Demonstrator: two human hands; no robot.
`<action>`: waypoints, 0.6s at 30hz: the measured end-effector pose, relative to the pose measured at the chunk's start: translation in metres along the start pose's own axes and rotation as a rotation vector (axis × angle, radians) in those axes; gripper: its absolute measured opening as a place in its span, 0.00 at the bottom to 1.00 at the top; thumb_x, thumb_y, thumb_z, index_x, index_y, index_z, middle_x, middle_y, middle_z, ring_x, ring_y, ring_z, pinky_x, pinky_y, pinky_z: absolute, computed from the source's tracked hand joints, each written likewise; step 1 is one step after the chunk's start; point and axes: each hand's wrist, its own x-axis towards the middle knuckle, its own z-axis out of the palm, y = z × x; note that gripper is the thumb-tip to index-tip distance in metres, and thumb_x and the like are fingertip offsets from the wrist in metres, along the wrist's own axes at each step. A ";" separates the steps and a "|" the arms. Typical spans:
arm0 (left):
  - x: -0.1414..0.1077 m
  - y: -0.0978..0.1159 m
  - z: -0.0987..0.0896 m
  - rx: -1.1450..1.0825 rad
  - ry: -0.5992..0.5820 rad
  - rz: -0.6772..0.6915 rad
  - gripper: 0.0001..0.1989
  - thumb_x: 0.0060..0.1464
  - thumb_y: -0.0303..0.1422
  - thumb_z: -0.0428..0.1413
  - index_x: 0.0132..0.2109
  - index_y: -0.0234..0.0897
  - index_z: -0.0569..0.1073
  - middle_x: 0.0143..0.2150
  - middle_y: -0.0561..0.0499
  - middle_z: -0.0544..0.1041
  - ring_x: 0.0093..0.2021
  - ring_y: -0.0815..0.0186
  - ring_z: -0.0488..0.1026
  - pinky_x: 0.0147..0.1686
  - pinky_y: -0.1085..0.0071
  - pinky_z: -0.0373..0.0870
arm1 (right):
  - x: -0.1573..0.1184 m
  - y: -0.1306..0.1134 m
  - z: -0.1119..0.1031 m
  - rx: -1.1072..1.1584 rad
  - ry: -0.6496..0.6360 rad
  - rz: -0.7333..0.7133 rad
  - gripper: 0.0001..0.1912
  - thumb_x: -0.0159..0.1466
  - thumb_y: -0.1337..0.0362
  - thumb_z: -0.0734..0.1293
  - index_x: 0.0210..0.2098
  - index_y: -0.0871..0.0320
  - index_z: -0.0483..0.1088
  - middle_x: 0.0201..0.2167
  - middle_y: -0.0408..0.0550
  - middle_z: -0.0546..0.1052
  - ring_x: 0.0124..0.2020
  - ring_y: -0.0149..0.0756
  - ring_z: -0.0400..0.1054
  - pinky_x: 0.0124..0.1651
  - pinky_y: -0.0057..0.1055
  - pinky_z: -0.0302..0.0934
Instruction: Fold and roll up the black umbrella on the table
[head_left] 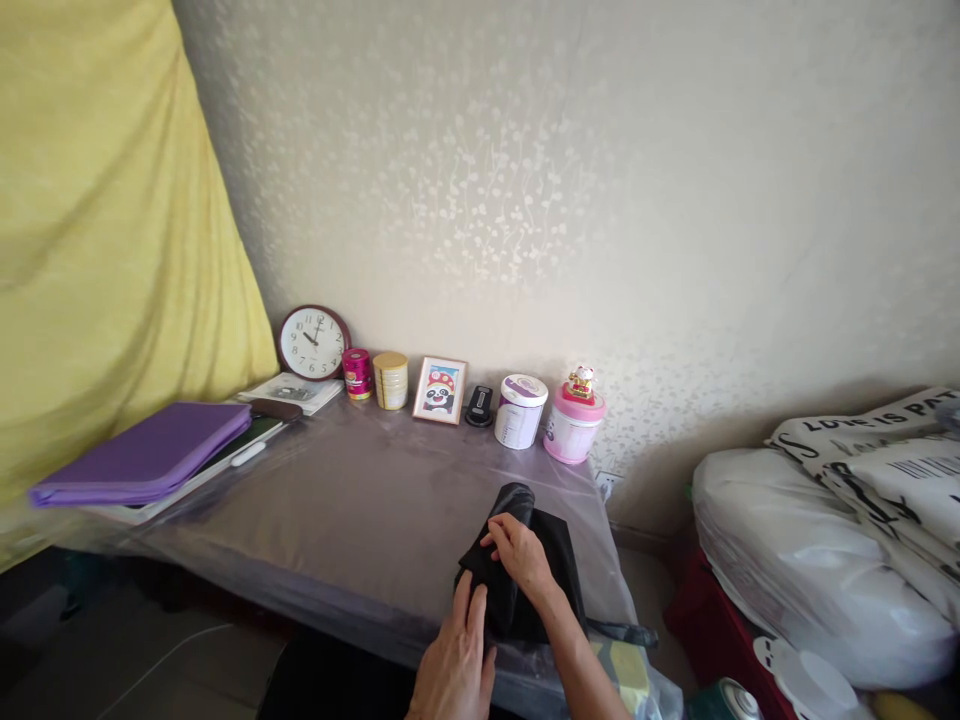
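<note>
At the near right corner of a table covered in clear plastic, two bare hands work on a black cloth item (pixel 559 570). The left hand (pixel 457 650) lies at its near left edge, fingers loosely extended and slightly parted, touching the fabric; whether it grips is unclear. The right hand (pixel 517 555) rests over the middle, fingers curled, partly closed; whether cloth is pinched cannot be told. A dark strap (pixel 622 632) trails right. Along the wall stand a round clock (pixel 313 342), a pink can (pixel 358 374), a yellow-lidded tub (pixel 391 382), a framed panda picture (pixel 439 390) and two white-bodied tubs, the pink-lidded one (pixel 574 428) topped by a cat figurine (pixel 581 382).
</note>
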 end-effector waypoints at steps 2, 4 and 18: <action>-0.002 0.002 -0.006 0.025 -0.002 0.047 0.31 0.52 0.25 0.44 0.64 0.40 0.47 0.67 0.44 0.38 0.56 0.60 0.64 0.48 0.70 0.66 | -0.001 -0.001 -0.001 -0.020 -0.016 -0.016 0.12 0.63 0.61 0.54 0.33 0.55 0.67 0.29 0.41 0.78 0.22 0.27 0.69 0.30 0.23 0.58; -0.002 0.006 -0.013 0.043 -0.014 0.081 0.35 0.50 0.24 0.46 0.64 0.45 0.45 0.68 0.47 0.35 0.53 0.61 0.67 0.47 0.69 0.67 | -0.002 0.000 -0.002 -0.033 -0.048 -0.034 0.12 0.63 0.61 0.54 0.31 0.55 0.67 0.30 0.41 0.78 0.22 0.27 0.69 0.30 0.23 0.57; -0.003 -0.007 -0.005 0.117 0.098 0.105 0.21 0.56 0.27 0.41 0.57 0.35 0.60 0.60 0.42 0.60 0.51 0.64 0.69 0.47 0.70 0.68 | 0.003 0.006 -0.002 -0.032 -0.141 -0.055 0.13 0.64 0.61 0.54 0.33 0.55 0.69 0.31 0.41 0.79 0.20 0.25 0.66 0.30 0.23 0.57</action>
